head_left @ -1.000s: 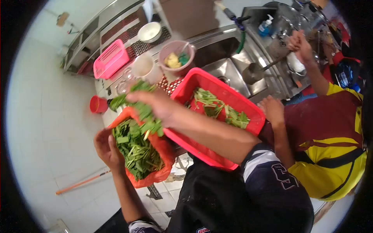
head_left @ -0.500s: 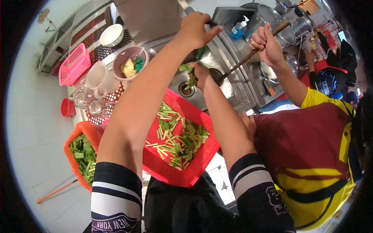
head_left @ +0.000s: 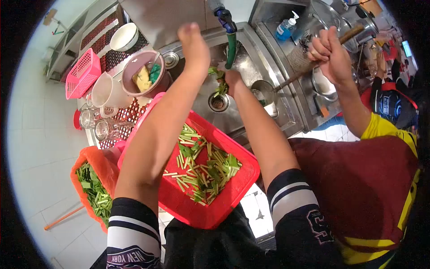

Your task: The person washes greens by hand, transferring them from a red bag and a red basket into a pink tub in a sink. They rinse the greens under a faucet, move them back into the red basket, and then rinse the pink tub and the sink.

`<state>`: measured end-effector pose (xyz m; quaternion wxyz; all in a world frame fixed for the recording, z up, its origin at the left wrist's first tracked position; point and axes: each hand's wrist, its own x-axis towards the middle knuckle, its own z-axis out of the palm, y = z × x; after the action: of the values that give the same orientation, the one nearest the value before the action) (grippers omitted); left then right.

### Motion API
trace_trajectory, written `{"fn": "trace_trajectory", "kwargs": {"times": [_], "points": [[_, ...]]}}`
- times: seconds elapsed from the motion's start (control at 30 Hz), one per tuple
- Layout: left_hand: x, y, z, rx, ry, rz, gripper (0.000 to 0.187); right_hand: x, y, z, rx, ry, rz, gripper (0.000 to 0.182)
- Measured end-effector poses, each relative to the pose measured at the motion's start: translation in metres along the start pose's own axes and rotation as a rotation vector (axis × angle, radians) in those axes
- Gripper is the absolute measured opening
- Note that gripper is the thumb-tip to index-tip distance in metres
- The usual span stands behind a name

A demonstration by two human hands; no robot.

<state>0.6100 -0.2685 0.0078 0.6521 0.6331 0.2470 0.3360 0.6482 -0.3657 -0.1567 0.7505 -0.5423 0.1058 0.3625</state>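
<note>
My right hand (head_left: 232, 80) is closed around leafy greens (head_left: 219, 82) over the sink (head_left: 204, 96), just below the green tap hose (head_left: 231, 47). To the left of the tap, my left hand (head_left: 193, 42) is raised and turned away; its fingers are mostly hidden, and nothing shows in it. Between my forearms stands a red basket (head_left: 215, 219) with cut green stems and leaves (head_left: 210, 172) spread over its bottom. The sink drain (head_left: 218, 102) shows below the greens.
A co-worker's hand (head_left: 331, 54) grips a long-handled ladle (head_left: 291, 80) whose bowl hangs in the sink. Left are a pail (head_left: 130, 83), glass mugs (head_left: 104, 129), a pink basket (head_left: 83, 74) and an orange bag (head_left: 83, 157) of greens. A blue soap bottle (head_left: 285, 29) stands behind.
My left hand has moved left, away from the tap, which now shows fully. My right hand still holds the greens. The ladle and the co-worker's hand appear farther right.
</note>
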Motion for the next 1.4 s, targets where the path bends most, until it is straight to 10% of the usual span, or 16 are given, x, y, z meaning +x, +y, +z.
{"fn": "trace_trajectory", "kwargs": {"times": [0.07,0.1,0.27,0.33,0.57,0.77,0.97,1.03,1.17,1.3,1.4], "points": [[0.021,-0.075,0.003,0.126,-0.107,-0.432,0.050,-0.017,-0.014,0.008,0.113,-0.019,-0.014,0.009],[0.006,-0.048,-0.006,0.384,-0.470,-0.651,0.058,-0.023,-0.019,0.010,0.233,-0.029,-0.030,0.010],[-0.032,-0.120,0.019,0.036,-0.372,-0.732,0.040,-0.004,-0.007,0.006,0.350,-0.078,-0.017,0.030],[-0.030,-0.153,0.027,0.164,-0.032,-0.574,0.049,0.017,0.009,0.004,0.282,-0.024,-0.081,0.034],[-0.013,-0.201,0.014,-0.078,-0.144,-0.848,0.053,0.029,0.044,-0.002,0.077,0.071,-0.247,0.045],[-0.041,-0.120,0.018,0.153,-0.395,-0.822,0.048,0.014,0.036,-0.009,0.321,-0.048,-0.195,0.028],[-0.028,-0.145,0.012,-0.193,-0.285,-0.972,0.028,0.000,0.058,-0.018,-0.727,0.221,-0.579,0.041],[-0.029,-0.132,0.009,-0.047,-0.496,-0.935,0.032,0.028,0.057,-0.027,0.519,-0.304,-0.421,0.026],[-0.032,-0.133,0.015,-0.045,-0.475,-1.005,0.034,0.019,0.051,-0.015,0.496,-0.091,-0.388,0.029],[-0.027,-0.139,0.009,-0.164,-0.526,-0.890,0.035,-0.023,0.031,0.005,-0.457,0.290,-0.676,0.028],[-0.018,-0.135,-0.003,-0.063,-0.429,-0.998,0.037,-0.031,0.020,0.013,-0.357,0.236,-0.723,0.026]]}}
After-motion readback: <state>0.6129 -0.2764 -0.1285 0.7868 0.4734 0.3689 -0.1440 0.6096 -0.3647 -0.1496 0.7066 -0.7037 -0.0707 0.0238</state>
